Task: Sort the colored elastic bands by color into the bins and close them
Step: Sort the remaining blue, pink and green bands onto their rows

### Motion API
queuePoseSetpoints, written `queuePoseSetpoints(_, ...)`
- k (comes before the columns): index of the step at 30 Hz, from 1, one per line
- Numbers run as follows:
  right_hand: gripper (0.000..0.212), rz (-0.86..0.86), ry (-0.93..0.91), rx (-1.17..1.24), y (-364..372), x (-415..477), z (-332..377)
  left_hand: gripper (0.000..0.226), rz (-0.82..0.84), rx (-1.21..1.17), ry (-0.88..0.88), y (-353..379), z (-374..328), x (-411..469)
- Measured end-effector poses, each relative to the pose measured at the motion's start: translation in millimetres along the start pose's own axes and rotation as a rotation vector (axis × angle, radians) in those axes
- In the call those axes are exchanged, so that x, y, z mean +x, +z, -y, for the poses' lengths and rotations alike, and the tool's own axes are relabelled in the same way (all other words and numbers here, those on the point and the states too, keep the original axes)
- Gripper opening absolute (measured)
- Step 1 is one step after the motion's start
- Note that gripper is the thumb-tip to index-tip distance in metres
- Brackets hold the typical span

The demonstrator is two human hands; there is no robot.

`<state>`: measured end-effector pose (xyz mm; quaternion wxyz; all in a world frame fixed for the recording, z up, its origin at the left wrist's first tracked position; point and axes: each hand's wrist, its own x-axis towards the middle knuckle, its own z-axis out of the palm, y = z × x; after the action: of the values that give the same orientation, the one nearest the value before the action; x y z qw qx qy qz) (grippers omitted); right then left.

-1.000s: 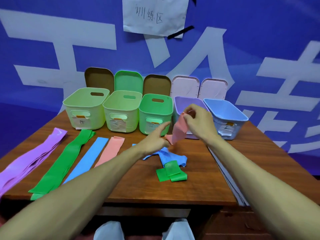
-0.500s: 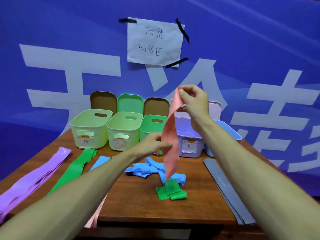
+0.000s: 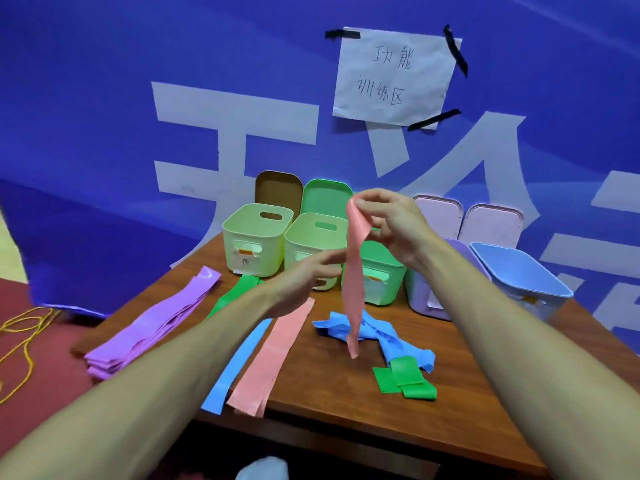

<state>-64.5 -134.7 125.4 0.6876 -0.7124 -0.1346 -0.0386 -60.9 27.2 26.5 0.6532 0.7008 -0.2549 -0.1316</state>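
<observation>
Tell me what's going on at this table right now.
A person is sorting elastic bands. The right hand pinches the top end of a pink band, which hangs over the table. The left hand reaches toward it with fingers extended. Other bands lie flattened on the left, a crumpled blue band and folded green band sit in the middle, and the bins behind stand open, lids off.

even, soft indoor light; saturated colours, wide-angle bending at edges, slight motion blur.
</observation>
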Motion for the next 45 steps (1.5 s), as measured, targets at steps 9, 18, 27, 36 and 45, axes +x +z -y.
queuePoseSetpoints(9, 0.012, -0.051, -0.046, -0.070, 2.2, 14.7, 6.7, 0.019, -0.071, 0.169, -0.099, -3.9, 16.4, -19.7)
queuePoseSetpoints(18, 0.007, -0.178, -0.085, -0.512, 14.8, 44.3, -60.9, 0.029, -0.032, 0.166, -0.407, -50.1, 56.3, -73.0)
queuePoseSetpoints(27, 0.011, -0.003, 0.022, -0.756, 56.0, 87.4, -160.5, 0.022, -0.110, -0.002, -0.533, -64.4, 106.0, -105.0)
queuePoseSetpoints(36, 0.009, 0.039, 0.131, -0.855, 64.0, 126.0, -227.9, 0.032, -0.173, 0.479, -0.584, -61.8, 128.6, -74.0)
queuePoseSetpoints(45, 0.005, 0.024, 0.231, -0.942, 54.4, 131.7, -262.9, 0.055, -0.112, 0.982, -0.535, -58.9, 129.4, -53.8)
